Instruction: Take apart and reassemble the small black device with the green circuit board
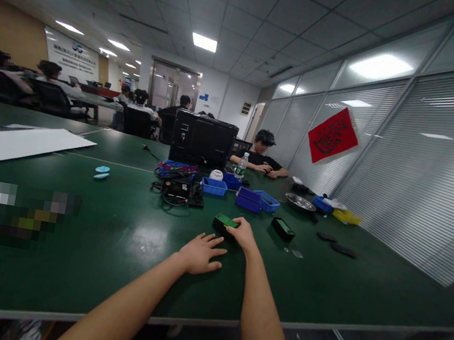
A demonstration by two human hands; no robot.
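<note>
My left hand (201, 254) rests palm down over the green table (115, 267), its fingers spread and nothing in it. Just beyond it, my right hand (244, 234) has its fingers closed at the right end of a black box with a green circuit board (223, 221) on top. Part of the box is covered by those fingers. A second black box with a green board (282, 229) lies apart to the right of my right hand. Beside that one are a small ring (286, 250) and a small clear piece (297, 254).
Blue bins (248, 200), a power supply with cables (176, 189), a monitor (203, 139) and a water bottle (241, 165) stand further back. To the right are a metal dish (300, 202), a yellow bin (346, 216) and black flat parts (343, 250). A person (262, 155) sits across the table.
</note>
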